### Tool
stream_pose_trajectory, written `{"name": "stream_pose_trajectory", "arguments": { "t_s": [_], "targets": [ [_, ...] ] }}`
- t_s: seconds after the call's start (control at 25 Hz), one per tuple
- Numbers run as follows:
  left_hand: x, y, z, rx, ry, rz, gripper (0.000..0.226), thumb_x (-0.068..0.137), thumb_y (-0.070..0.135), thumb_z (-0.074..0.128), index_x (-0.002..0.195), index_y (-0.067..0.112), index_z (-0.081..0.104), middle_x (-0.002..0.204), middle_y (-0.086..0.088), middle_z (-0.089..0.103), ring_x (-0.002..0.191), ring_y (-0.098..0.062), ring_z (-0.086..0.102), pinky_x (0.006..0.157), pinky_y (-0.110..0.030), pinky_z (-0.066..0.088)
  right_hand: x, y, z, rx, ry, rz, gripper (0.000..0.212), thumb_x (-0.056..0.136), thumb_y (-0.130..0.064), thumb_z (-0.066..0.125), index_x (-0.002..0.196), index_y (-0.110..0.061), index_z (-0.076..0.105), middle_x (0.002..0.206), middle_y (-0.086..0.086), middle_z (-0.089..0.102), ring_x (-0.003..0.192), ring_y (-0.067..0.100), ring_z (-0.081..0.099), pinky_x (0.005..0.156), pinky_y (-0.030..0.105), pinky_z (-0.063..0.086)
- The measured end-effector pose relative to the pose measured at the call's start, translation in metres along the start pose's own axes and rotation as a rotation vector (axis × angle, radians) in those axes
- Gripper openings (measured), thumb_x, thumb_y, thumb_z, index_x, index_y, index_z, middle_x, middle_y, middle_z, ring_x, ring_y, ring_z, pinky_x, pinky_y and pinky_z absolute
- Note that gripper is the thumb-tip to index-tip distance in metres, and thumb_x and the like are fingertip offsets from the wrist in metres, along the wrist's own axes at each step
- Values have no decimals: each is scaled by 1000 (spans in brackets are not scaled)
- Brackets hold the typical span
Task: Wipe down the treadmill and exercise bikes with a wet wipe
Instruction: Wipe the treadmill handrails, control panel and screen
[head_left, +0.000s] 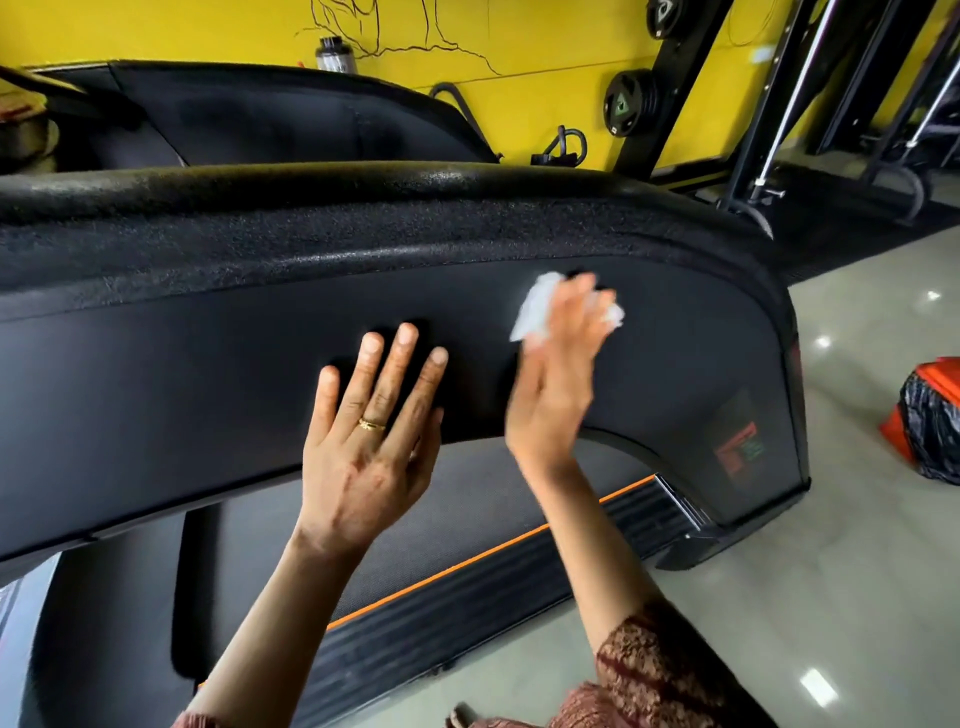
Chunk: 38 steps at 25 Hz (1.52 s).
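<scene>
The wet wipe (540, 306) is up against the smooth black side panel (156, 389) of the treadmill (675, 540), high on its right half, just below the rough textured rim (363, 208). It is bunched into a small wad in the fingers of the right hand (558, 384), with white poking out on both sides of them. The fingertips are blurred, so the exact grip is hard to read. The left hand (371, 436) lies flat on the same panel just beside it, fingers spread and straight, a gold ring (371, 425) on one, holding nothing.

Below the panel run the belt (415, 525) and an orange trim line (467, 561). Behind it sits a second black machine (285, 119) with a bottle (335, 54) on top, against a yellow wall (519, 41) hung with weight plates (626, 104). An orange bin with a black liner (930, 415) stands on the pale floor (779, 597) to the right.

Now the risks. A wad this tight covers only a narrow strip, so streaks and missed patches look likely on such a broad panel. That bare left palm may print fresh marks on the surface. Stray up onto the grainy rim and the wipe could snag or shed. A loose grip, and it drops to the belt.
</scene>
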<state>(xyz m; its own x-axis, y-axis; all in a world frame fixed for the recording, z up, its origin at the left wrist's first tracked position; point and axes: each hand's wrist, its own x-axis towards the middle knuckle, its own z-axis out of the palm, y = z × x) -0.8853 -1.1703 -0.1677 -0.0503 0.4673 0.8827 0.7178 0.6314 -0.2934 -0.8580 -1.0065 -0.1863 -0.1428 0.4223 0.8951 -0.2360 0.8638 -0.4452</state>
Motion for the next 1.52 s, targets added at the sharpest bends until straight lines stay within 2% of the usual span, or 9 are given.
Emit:
{"name": "stream_pose_trajectory", "arguments": {
  "t_s": [0.16, 0.24, 0.4, 0.6, 0.8, 1.04, 1.24, 1.44, 1.52],
  "targets": [
    [7, 8, 5, 4, 19, 10, 49, 91, 24, 59, 137, 14, 45, 158, -3, 10, 145, -20, 14, 117, -40, 11, -11, 39, -20, 95, 306, 693, 46, 103, -18, 32, 146, -2, 22, 154, 13, 20, 145, 29, 13, 119, 43, 12],
    [12, 14, 11, 2, 26, 26, 49, 90, 24, 59, 137, 14, 47, 158, -4, 13, 145, -21, 16, 117, -40, 11, -41, 11, -13, 101, 174, 580, 48, 104, -24, 29, 147, -5, 20, 155, 6, 15, 146, 25, 10, 119, 41, 10],
    [24, 24, 19, -1, 55, 39, 47, 90, 25, 61, 135, 15, 51, 150, -9, 30, 145, -19, 16, 118, -41, 8, -8, 7, -13, 7, -110, -5, 44, 104, -21, 28, 144, -4, 28, 155, -1, 12, 146, 20, 4, 119, 40, 6],
    [28, 35, 26, 0, 69, 33, 47, 89, 24, 62, 134, 15, 52, 150, -9, 31, 145, -19, 17, 117, -40, 11, 7, 59, -40, 63, 239, 676, 48, 102, -14, 34, 146, 1, 21, 155, 16, 17, 145, 32, 10, 117, 51, 14],
    [30, 42, 34, -5, 75, 39, 49, 89, 23, 60, 136, 14, 49, 155, -7, 24, 145, -18, 18, 118, -39, 8, 3, 1, -22, 70, -144, -16, 43, 103, -19, 30, 143, -3, 28, 157, -2, 5, 146, 23, 4, 118, 45, 9],
    [26, 41, 33, 36, 73, 43, 52, 89, 26, 61, 137, 13, 47, 157, -3, 20, 144, -19, 19, 118, -38, 9, 28, 36, -42, 37, 234, 354, 34, 97, 0, 46, 131, 5, 48, 147, 27, 25, 140, 36, 22, 117, 35, 21],
    [26, 45, 36, 44, 73, 22, 53, 88, 25, 60, 138, 12, 45, 157, -4, 17, 145, -20, 17, 118, -40, 7, 21, 12, -24, 83, 0, -243, 31, 88, 10, 54, 119, 11, 53, 128, 19, 50, 128, 33, 45, 108, 45, 37],
    [25, 53, 38, 58, 39, -9, 52, 90, 24, 57, 139, 11, 42, 159, -4, 11, 145, -20, 15, 117, -40, 11, 15, 85, -52, -13, 182, 159, 34, 98, -3, 42, 128, 14, 45, 136, 26, 41, 136, 35, 32, 112, 53, 29],
    [24, 62, 44, 70, 13, 1, 53, 91, 27, 56, 140, 13, 41, 159, -4, 10, 146, -20, 14, 117, -40, 11, -15, 86, -50, -2, 14, 3, 37, 99, -7, 40, 134, 7, 43, 140, 20, 41, 135, 37, 34, 112, 54, 27]
  ]
}}
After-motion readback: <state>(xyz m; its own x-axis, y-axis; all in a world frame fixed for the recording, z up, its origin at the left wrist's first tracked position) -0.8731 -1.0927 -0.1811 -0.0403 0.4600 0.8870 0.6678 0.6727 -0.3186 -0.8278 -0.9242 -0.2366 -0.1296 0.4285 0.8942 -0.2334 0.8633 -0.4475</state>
